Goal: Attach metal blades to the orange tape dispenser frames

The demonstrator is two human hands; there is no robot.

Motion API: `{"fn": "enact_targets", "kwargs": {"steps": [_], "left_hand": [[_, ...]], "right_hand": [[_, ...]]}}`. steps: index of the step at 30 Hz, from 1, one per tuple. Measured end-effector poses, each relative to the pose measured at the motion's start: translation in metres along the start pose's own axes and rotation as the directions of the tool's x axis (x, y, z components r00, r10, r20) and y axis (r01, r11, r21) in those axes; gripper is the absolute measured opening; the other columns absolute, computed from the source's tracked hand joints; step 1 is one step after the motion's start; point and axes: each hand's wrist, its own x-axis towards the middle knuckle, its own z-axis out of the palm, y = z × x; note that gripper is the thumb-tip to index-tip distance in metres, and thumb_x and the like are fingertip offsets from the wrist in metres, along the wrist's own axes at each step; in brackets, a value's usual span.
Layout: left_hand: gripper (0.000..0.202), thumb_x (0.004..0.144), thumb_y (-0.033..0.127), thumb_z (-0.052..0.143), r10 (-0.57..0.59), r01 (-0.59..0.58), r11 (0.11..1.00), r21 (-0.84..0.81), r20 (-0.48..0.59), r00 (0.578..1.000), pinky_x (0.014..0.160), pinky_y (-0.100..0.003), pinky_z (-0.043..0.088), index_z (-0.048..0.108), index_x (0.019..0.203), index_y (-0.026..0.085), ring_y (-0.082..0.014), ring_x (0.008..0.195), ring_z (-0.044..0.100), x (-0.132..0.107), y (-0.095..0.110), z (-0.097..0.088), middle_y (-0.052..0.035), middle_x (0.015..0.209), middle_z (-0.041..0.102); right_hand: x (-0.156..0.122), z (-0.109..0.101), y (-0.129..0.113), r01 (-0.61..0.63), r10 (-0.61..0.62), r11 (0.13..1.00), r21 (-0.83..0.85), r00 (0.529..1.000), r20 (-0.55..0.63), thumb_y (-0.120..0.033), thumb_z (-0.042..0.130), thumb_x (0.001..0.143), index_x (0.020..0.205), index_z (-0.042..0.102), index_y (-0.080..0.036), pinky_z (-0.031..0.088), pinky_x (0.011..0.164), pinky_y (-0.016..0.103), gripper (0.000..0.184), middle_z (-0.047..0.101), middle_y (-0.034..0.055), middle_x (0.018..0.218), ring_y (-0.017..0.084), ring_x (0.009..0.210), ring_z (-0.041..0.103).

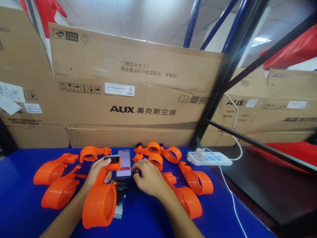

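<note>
Orange ringed tool [99,208]: head end toward phone [123,164], long axis forward, slightly rightward | left hand [94,171] clamped on it, palm hidden | right hand [149,177]: grip cannot be told, fingertips obscured

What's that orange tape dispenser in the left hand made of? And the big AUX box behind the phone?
The orange tape dispenser looks like moulded plastic: smooth and slightly shiny, with even colour. The AUX box is probably cardboard: dull brown, with printing and straight fold creases.
</note>
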Motion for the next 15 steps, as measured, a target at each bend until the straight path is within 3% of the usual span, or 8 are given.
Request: {"fn": "enact_targets", "kwargs": {"steps": [2, 5, 8, 12, 15], "left_hand": [[0.029, 0.082, 0.043, 0.071, 0.059, -0.055, 0.996, 0.072, -0.046, 0.997, 0.039, -0.022, 0.031, 0.067, 0.073, 0.017, -0.0108, 0.034, 0.041, 0.0, -0.004, 0.004, 0.0011, 0.038, 0.05], [0.027, 0.082, 0.043, 0.074, 0.071, -0.062, 0.992, 0.109, -0.086, 0.994, 0.041, -0.021, 0.031, 0.07, 0.083, 0.016, -0.0099, 0.035, 0.041, -0.003, -0.01, 0.01, 0.0032, 0.043, 0.052], [0.029, 0.081, 0.044, 0.076, 0.062, -0.054, 0.991, 0.123, -0.067, 0.996, 0.042, -0.021, 0.031, 0.072, 0.088, 0.016, -0.0095, 0.036, 0.04, -0.003, -0.016, 0.013, 0.0038, 0.043, 0.052], [0.032, 0.078, 0.045, 0.079, 0.014, -0.007, 0.992, 0.125, -0.051, 0.999, 0.041, -0.021, 0.03, 0.074, 0.091, 0.016, -0.0087, 0.035, 0.038, 0.002, -0.022, 0.011, 0.0041, 0.042, 0.052], [0.029, 0.08, 0.043, 0.078, 0.011, -0.009, 0.999, 0.033, -0.086, 0.996, 0.039, -0.021, 0.033, 0.073, 0.087, 0.015, -0.0098, 0.034, 0.041, 0.004, -0.015, 0.005, 0.0031, 0.041, 0.052]], "right_hand": [[0.003, -0.001, -0.002, 0.001, 0.003, 0.998, 0.061, 0.998, -0.064, -0.005, 0.058, 0.081, 0.092, 0.072, -0.022, 0.048, 0.074, 0.031, 0.025, 0.072, 0.0031, 0.088, 0.02, 0.083, 0.064], [0.003, -0.003, -0.01, 0.09, -0.063, 0.977, 0.193, 0.988, -0.141, -0.015, 0.058, 0.093, 0.122, 0.068, -0.023, 0.053, 0.086, 0.036, 0.031, 0.071, 0.0062, 0.106, 0.022, 0.097, 0.066], [0.001, -0.002, -0.019, 0.193, -0.167, 0.951, 0.24, 0.978, -0.125, -0.025, 0.061, 0.097, 0.138, 0.059, -0.027, 0.053, 0.097, 0.04, 0.042, 0.065, 0.0087, 0.123, 0.024, 0.112, 0.063], [0.001, 0.002, -0.022, 0.184, -0.155, 0.957, 0.225, 0.978, -0.14, -0.026, 0.06, 0.099, 0.129, 0.066, -0.027, 0.054, 0.095, 0.039, 0.031, 0.066, 0.0083, 0.117, 0.023, 0.108, 0.065], [0.003, 0.001, -0.018, 0.162, -0.107, 0.952, 0.261, 0.971, -0.212, -0.025, 0.058, 0.099, 0.122, 0.069, -0.025, 0.055, 0.089, 0.036, 0.025, 0.067, 0.0076, 0.109, 0.021, 0.099, 0.066]]}}
